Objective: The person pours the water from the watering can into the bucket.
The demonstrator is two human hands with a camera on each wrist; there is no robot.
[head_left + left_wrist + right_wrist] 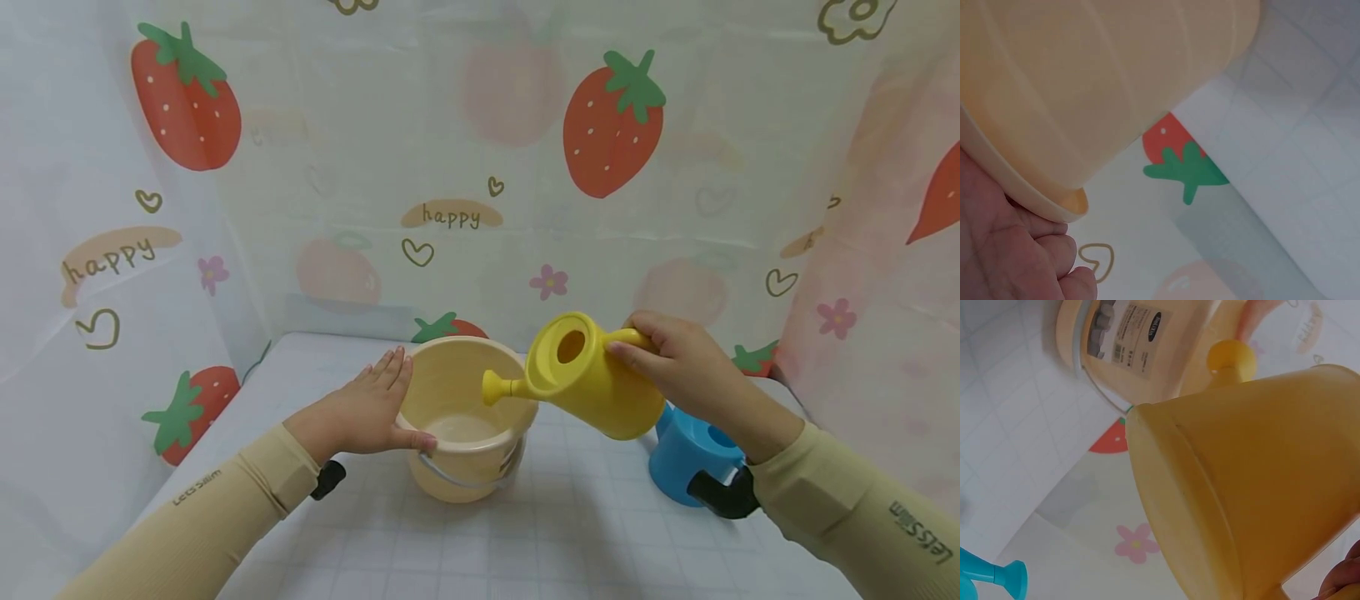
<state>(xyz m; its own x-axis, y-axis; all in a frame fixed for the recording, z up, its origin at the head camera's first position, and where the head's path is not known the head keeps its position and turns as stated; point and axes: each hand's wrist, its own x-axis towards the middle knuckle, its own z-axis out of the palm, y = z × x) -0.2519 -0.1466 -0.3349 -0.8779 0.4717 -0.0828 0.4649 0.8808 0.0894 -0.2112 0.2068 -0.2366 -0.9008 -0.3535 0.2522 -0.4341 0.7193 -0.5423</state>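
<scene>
A yellow watering can point(611, 387) is tilted to the left, its spout head over the opening of a cream bucket point(461, 471). My right hand point(678, 362) grips the can's handle from the right. Whether water flows from the spout cannot be seen. My left hand point(363, 408) rests against the bucket's left rim with the fingers extended and the thumb along the front edge. In the left wrist view the fingers point(1054, 250) lie just outside the bucket's rim point(1022, 181). The right wrist view shows the can's base point(1179, 512) close up, with a label point(1127, 337) on the bucket behind.
A blue watering can point(686, 458) stands on the table to the right, partly behind my right wrist. The white gridded table point(360, 542) meets a strawberry-patterned curtain point(337, 167) at the back and sides. A pale handle point(465, 483) hangs across the bucket's front.
</scene>
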